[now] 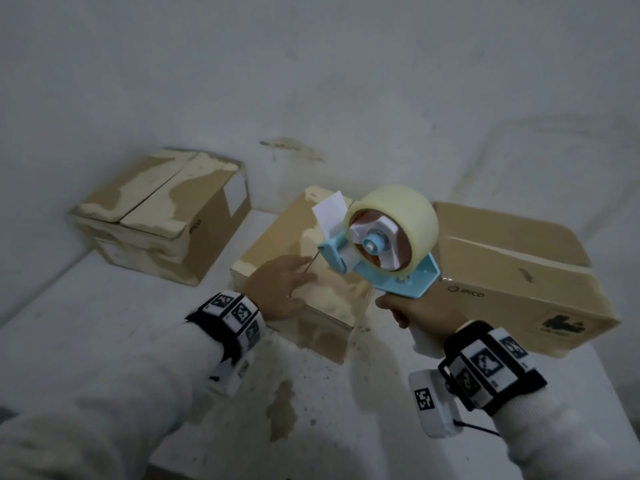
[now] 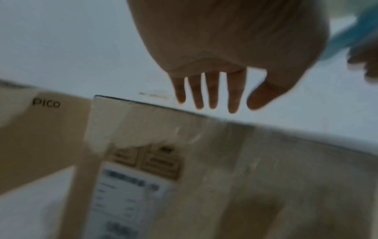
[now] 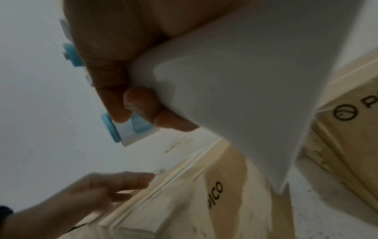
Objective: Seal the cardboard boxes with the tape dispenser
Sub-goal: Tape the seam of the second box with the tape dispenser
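Note:
Three brown cardboard boxes stand on a white table (image 1: pixel 104 341): a worn one at the back left (image 1: pixel 162 213), a worn middle box (image 1: pixel 304 271) (image 3: pixel 184 202) and a larger one at the right (image 1: pixel 519 271). My left hand (image 1: pixel 280 289) (image 2: pixel 214 90) lies flat with straight fingers over the middle box's top, beside its centre seam. My right hand (image 1: pixel 415 313) grips the white handle (image 3: pixel 235 80) of a blue tape dispenser (image 1: pixel 384 251) with a pale tape roll (image 1: pixel 398 216), held in the air above the middle box's right side. A white tape end (image 1: pixel 329 209) sticks up from its front.
A stained white wall (image 1: pixel 311 81) rises right behind the boxes. The table's near surface has brown stains (image 1: pixel 284 410) and specks. Narrow gaps separate the boxes. The table's right edge lies just past the big box.

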